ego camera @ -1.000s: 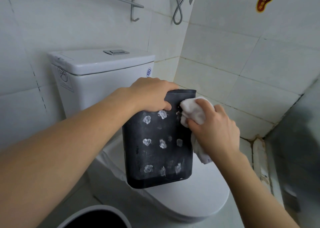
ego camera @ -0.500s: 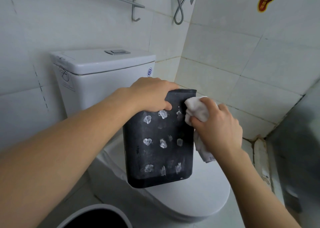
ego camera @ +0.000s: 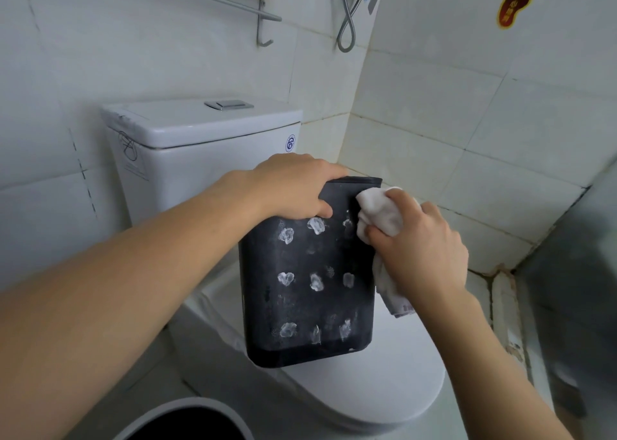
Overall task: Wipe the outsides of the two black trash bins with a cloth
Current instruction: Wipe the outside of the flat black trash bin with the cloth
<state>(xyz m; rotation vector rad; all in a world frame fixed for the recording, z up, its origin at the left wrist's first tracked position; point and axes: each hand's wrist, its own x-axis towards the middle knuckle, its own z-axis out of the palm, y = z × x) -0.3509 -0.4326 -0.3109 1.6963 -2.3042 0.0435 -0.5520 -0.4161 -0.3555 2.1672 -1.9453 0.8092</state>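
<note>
From the head camera, two bins show: one black trash bin [ego camera: 307,282] stands on the closed toilet lid [ego camera: 384,393], tilted slightly, and a second bin [ego camera: 187,419] is cut off by the bottom edge, only its grey rim and dark inside visible. The left hand [ego camera: 293,186] grips the standing bin's top rim, fingers curled over it. The right hand [ego camera: 417,246] clutches one white cloth [ego camera: 377,216] against the bin's upper right edge. Roughly nine white smudges dot its front.
</note>
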